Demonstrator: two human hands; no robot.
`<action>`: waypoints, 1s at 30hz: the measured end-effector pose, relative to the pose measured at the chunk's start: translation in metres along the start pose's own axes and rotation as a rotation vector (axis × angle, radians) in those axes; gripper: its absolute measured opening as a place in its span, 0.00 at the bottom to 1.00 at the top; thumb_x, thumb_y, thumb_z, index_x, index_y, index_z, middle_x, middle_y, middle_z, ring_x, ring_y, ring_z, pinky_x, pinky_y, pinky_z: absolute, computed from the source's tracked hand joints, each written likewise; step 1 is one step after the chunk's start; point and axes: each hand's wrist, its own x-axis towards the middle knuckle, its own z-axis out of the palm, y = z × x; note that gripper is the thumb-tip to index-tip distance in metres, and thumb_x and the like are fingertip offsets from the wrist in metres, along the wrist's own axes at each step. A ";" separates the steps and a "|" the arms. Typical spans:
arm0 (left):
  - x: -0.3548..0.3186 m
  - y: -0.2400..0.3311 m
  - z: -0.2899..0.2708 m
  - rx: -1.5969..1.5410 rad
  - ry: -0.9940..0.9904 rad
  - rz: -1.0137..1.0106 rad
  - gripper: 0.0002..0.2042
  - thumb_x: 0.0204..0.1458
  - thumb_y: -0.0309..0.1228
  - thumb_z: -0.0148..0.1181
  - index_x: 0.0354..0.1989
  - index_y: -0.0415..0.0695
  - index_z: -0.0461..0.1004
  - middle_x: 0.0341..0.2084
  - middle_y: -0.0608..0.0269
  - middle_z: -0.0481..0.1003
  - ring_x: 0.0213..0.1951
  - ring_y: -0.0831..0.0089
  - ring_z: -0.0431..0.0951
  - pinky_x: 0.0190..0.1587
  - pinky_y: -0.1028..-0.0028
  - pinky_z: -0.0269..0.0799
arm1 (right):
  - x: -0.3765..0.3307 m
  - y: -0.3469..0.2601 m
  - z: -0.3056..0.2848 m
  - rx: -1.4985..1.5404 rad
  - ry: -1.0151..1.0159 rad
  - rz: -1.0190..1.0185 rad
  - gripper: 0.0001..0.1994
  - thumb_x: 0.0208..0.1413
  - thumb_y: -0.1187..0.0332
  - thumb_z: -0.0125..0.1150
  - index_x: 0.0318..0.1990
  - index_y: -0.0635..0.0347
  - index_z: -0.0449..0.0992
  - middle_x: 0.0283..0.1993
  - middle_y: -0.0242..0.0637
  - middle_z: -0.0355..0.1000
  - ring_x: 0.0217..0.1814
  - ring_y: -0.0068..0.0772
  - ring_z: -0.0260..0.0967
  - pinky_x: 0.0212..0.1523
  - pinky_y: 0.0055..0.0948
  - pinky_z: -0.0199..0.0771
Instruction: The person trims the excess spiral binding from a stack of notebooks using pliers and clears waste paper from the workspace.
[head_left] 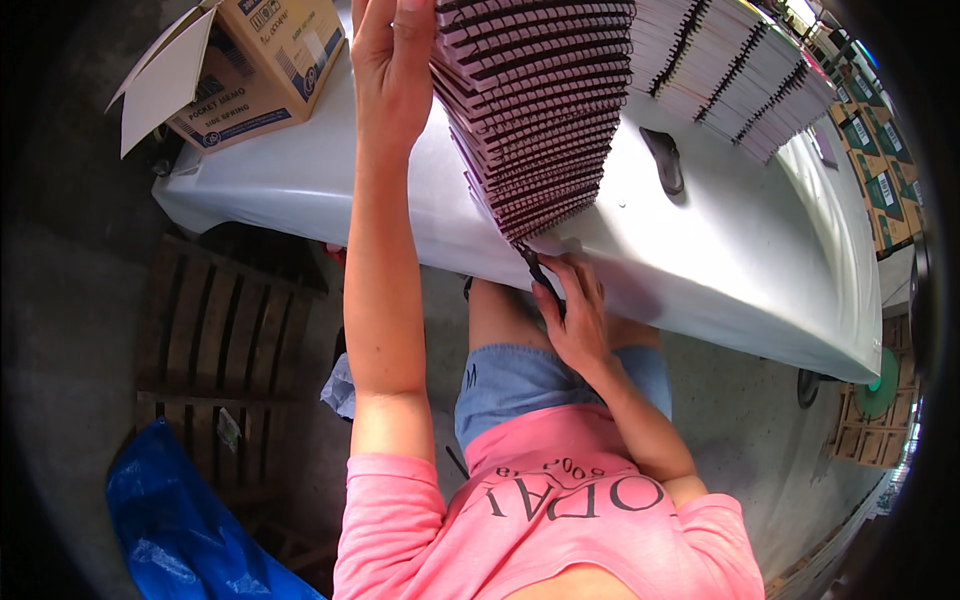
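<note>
A tall stack of spiral-bound notebooks (545, 110) stands on the white-covered table, its black coil spines facing me. My left hand (395, 75) lies along the left side of the stack, thumb and fingers stretched away from me; the fingertips run out at the top edge. My right hand (578, 310) is closed around the black handles of pliers (530, 262). The pliers' tip meets the near lower corner of the stack, at the end of a coil; the exact contact is too small to make out.
More spiral-bound notebooks (735, 75) stand at the far right of the table (740, 270). A dark elongated object (663, 160) lies between the stacks. An open cardboard box (250, 80) sits at the left. Wooden pallets (215, 340) and a blue sheet (190, 520) are lower left; more boxes (878, 170) stand right.
</note>
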 end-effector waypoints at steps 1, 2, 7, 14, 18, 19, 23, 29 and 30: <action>-0.001 0.000 0.000 -0.004 -0.003 -0.006 0.20 0.63 0.41 0.37 0.41 0.37 0.72 0.43 0.59 0.68 0.49 0.69 0.66 0.53 0.71 0.59 | 0.000 0.000 0.000 -0.024 -0.007 -0.002 0.16 0.54 0.65 0.58 0.49 0.55 0.70 0.45 0.39 0.65 0.47 0.43 0.64 0.48 0.42 0.62; -0.002 -0.001 -0.001 -0.007 -0.006 -0.012 0.20 0.63 0.41 0.37 0.41 0.37 0.72 0.43 0.59 0.68 0.49 0.69 0.67 0.53 0.71 0.59 | -0.001 0.000 0.000 -0.047 -0.015 -0.005 0.16 0.53 0.65 0.58 0.50 0.55 0.70 0.45 0.39 0.65 0.48 0.43 0.64 0.50 0.42 0.60; -0.002 -0.003 -0.002 -0.039 -0.014 -0.025 0.20 0.63 0.41 0.37 0.42 0.37 0.72 0.43 0.59 0.68 0.49 0.70 0.67 0.53 0.71 0.60 | 0.002 0.001 0.001 -0.056 -0.052 -0.022 0.15 0.53 0.66 0.59 0.48 0.55 0.70 0.43 0.39 0.66 0.44 0.42 0.66 0.44 0.40 0.65; -0.002 -0.004 -0.001 -0.061 0.000 -0.033 0.20 0.63 0.41 0.37 0.42 0.37 0.72 0.43 0.59 0.69 0.49 0.70 0.67 0.53 0.72 0.60 | 0.016 0.003 -0.013 0.903 -0.445 0.906 0.13 0.59 0.63 0.54 0.48 0.59 0.70 0.41 0.45 0.70 0.43 0.45 0.70 0.40 0.35 0.68; -0.003 -0.001 0.001 -0.061 0.003 -0.013 0.21 0.64 0.41 0.36 0.42 0.37 0.72 0.43 0.59 0.69 0.49 0.70 0.67 0.53 0.71 0.60 | 0.002 0.004 -0.005 0.163 -0.066 0.113 0.12 0.56 0.64 0.57 0.46 0.57 0.71 0.41 0.42 0.68 0.42 0.43 0.68 0.41 0.37 0.67; -0.003 -0.001 0.001 -0.055 0.003 -0.017 0.21 0.64 0.41 0.36 0.42 0.37 0.72 0.43 0.59 0.69 0.49 0.70 0.67 0.53 0.71 0.59 | 0.000 0.006 -0.005 0.072 -0.031 0.053 0.13 0.55 0.64 0.57 0.46 0.57 0.71 0.42 0.41 0.68 0.43 0.43 0.68 0.43 0.38 0.67; -0.003 -0.001 0.000 -0.032 -0.005 -0.040 0.21 0.64 0.41 0.36 0.42 0.37 0.72 0.42 0.59 0.69 0.49 0.70 0.67 0.53 0.72 0.59 | -0.001 0.009 -0.004 -0.052 -0.013 -0.053 0.14 0.53 0.66 0.59 0.47 0.54 0.71 0.44 0.38 0.67 0.46 0.44 0.66 0.47 0.41 0.64; -0.003 0.001 -0.002 -0.059 -0.008 -0.066 0.22 0.63 0.43 0.37 0.42 0.37 0.72 0.43 0.59 0.68 0.49 0.70 0.67 0.53 0.72 0.59 | -0.003 0.010 0.000 -0.011 -0.094 0.013 0.13 0.54 0.67 0.57 0.47 0.55 0.71 0.43 0.40 0.68 0.43 0.43 0.68 0.42 0.40 0.68; -0.003 0.001 -0.001 -0.086 -0.007 -0.078 0.22 0.63 0.44 0.37 0.42 0.37 0.72 0.44 0.59 0.68 0.49 0.71 0.67 0.53 0.72 0.59 | -0.004 0.009 0.000 0.096 -0.139 0.108 0.13 0.54 0.67 0.57 0.47 0.56 0.71 0.43 0.41 0.69 0.42 0.44 0.69 0.41 0.40 0.68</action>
